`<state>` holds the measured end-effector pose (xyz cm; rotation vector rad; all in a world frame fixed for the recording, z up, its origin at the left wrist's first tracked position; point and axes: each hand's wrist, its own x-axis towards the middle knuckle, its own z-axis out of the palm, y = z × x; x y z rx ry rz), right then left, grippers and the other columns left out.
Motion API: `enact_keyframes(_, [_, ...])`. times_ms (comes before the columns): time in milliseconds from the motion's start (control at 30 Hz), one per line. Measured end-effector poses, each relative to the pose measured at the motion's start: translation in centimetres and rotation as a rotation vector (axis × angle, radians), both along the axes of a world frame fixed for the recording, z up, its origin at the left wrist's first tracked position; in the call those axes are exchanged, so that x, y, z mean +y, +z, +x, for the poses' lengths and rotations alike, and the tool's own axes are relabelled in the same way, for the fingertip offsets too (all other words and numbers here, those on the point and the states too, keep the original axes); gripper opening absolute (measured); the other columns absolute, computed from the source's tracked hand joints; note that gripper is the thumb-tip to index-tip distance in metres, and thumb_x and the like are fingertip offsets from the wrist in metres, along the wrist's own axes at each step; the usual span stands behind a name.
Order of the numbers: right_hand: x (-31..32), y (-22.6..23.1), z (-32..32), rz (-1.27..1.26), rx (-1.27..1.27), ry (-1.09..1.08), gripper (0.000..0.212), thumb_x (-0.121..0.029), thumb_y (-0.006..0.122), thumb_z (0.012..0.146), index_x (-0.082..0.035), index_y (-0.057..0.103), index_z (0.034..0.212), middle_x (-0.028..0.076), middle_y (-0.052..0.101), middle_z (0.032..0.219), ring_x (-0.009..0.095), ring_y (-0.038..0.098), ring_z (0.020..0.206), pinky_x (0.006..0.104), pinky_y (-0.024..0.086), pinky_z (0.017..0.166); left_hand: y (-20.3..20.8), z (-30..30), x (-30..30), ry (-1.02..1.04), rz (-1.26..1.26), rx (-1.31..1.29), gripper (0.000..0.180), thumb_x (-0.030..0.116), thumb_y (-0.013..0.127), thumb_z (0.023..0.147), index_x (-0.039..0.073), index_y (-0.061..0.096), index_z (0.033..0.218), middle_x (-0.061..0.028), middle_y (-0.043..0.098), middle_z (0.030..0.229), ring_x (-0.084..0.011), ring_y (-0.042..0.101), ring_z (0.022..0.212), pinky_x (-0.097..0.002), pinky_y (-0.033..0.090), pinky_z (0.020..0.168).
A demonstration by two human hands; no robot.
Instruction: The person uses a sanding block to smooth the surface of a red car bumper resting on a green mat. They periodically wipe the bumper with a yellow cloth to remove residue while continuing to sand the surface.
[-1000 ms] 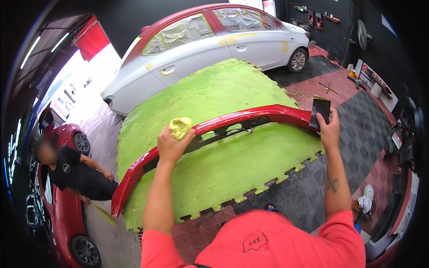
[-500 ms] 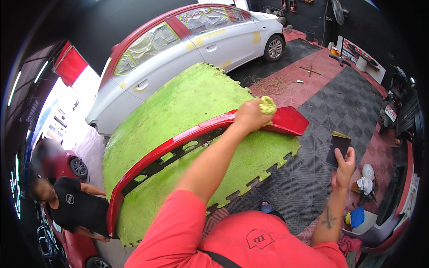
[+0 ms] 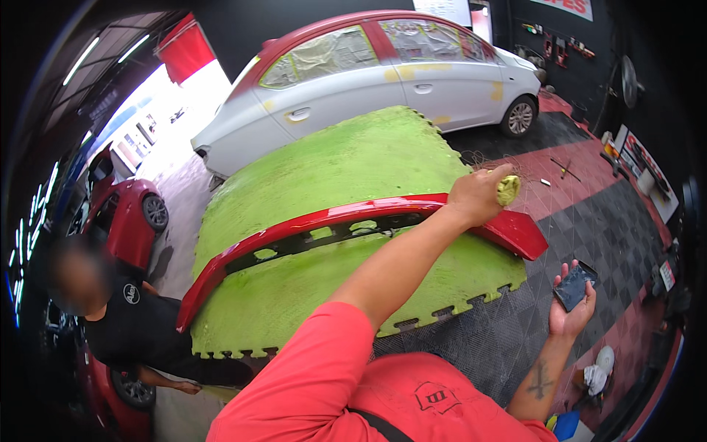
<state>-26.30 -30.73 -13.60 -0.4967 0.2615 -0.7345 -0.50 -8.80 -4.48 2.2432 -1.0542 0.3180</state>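
A long, curved red car spoiler (image 3: pixel 324 214) with a dark slotted underside lies across a green foam mat (image 3: pixel 324 166). Over its right end, my left hand (image 3: pixel 475 199) is closed around a crumpled yellow cloth (image 3: pixel 508 190). Whether the cloth touches the red surface is hard to tell. To the right of the mat, above the floor, my right hand (image 3: pixel 571 309) is palm up, its fingers curled round a dark folded sheet that looks like sandpaper (image 3: pixel 575 286). Pale worn patches show on the sheet.
A person in a black shirt (image 3: pixel 140 324) stands at the spoiler's left end. Behind the mat is a white and red car (image 3: pixel 339 96) with masked windows. A red car (image 3: pixel 132 214) is at the left. Thin cord (image 3: pixel 508 166) lies on the tiled floor (image 3: pixel 582 214).
The whole view has swung left, so the scene sits further right. My right hand has turned palm up, tilting the dark sheet flatter. My left hand still grips the cloth over the spoiler.
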Motion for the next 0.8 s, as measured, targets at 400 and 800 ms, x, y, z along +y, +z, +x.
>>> enact_keyframes(400, [8.3,1.2,6.4,-0.538,0.083,0.166,0.051,-0.039,0.047,0.121,-0.005,0.056,0.159,0.008,0.07,0.141,0.019,0.071,0.118,0.0318,0.053,0.089,0.4,-0.4,25.8,0.457,0.148,-0.034,0.048,0.05,0.089,0.086,0.013,0.076,0.114,-0.0126,0.078,0.108,-0.0285,0.078,0.096,-0.045,0.064,0.085])
enact_keyframes(800, [20.5,2.6,17.9,-2.054,0.531,-0.324,0.041,-0.033,0.062,0.11,-0.01,0.069,0.142,0.011,0.068,0.151,0.032,0.063,0.133,0.0506,0.046,0.114,-1.6,-0.8,43.9,0.593,-0.231,0.184,0.057,0.042,0.094,0.083,-0.002,0.075,0.113,-0.0168,0.082,0.103,-0.0257,0.081,0.094,-0.0418,0.063,0.086])
